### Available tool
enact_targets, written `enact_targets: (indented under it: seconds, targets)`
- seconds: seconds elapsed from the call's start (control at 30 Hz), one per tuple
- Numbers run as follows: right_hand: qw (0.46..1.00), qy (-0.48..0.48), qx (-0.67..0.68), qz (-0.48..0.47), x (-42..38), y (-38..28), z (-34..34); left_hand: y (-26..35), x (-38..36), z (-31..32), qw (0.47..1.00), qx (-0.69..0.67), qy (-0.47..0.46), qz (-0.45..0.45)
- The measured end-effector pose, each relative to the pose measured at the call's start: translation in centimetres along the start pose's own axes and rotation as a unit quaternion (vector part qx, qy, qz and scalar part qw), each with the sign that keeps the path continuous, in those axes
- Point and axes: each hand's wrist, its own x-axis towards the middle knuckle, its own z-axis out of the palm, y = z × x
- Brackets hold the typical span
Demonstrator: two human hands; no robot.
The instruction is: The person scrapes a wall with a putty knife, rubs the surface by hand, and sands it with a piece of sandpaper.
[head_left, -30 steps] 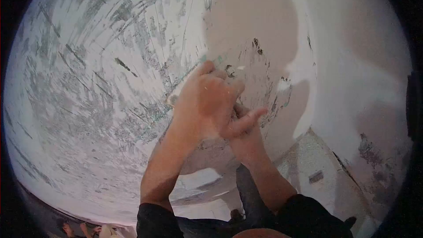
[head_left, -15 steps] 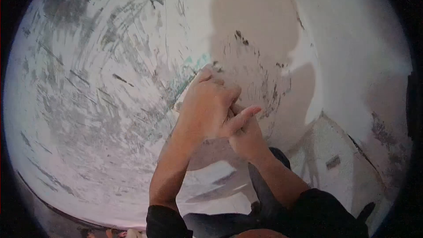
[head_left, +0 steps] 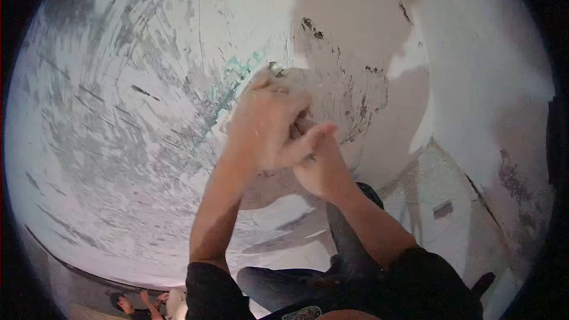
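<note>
My left hand (head_left: 267, 121) lies over my right hand in the middle of the view, slightly blurred, its fingers curled and its thumb pointing right across the other wrist. My right hand (head_left: 317, 169) comes in from the lower right, and most of its fingers are hidden beneath the left. Both are close against a large whitish surface (head_left: 160, 160) with grey scrapes and dark gouges. A pale flat edge (head_left: 223, 123) shows beside the left hand, next to a teal-stained streak (head_left: 222, 98). I cannot tell what the hands grip.
Shadows fall on the surface above and right of my hands. At right it meets another pale plane with a cracked, dirty seam (head_left: 483, 192). My dark-trousered legs (head_left: 349, 243) are below. Another person (head_left: 139, 308) is low at the left, by the surface's lower edge.
The view has shifted, so hands and surface marks sit farther up and left. The hands stay stacked at nearly the same spot on the surface. More of the other person shows.
</note>
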Motion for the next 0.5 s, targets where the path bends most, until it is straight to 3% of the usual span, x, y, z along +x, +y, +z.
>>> enact_targets:
  seconds: [0.1, 0.17, 0.23, 0.27, 0.33, 0.43, 0.5]
  targets:
    - [0.997, 0.023, 0.013, 0.077, 0.4, 0.8, 1.2, -0.3, 0.3, -1.0, 0.999, 0.016, -0.013, -0.03]
    - [0.995, -0.008, 0.0, 0.095, 0.3, 0.3, 0.4, -0.4, -0.4, -0.2, 0.999, -0.025, 0.025, -0.03]
    - [0.985, -0.123, -0.045, 0.11, 1.3, -0.2, -0.1, -0.8, -0.2, -0.5, 0.999, -0.02, 0.037, 0.003]
    - [0.984, -0.126, -0.049, 0.112, 1.6, -0.5, -0.4, -0.7, 0.1, -1.0, 1.0, 0.014, 0.009, -0.015]
    - [0.974, -0.112, 0.052, 0.19, 1.7, -1.0, -0.6, -0.2, -0.2, -0.2, 1.0, 0.004, 0.009, -0.023]
    - [0.988, -0.103, -0.018, 0.117, 0.7, -0.5, -0.4, -0.3, -0.2, -0.8, 0.999, 0.004, 0.026, -0.031]
    - [0.985, -0.081, 0.03, 0.148, 1.2, 0.1, 0.4, 0.0, 0.2, -0.9, 0.999, -0.008, 0.034, -0.034]
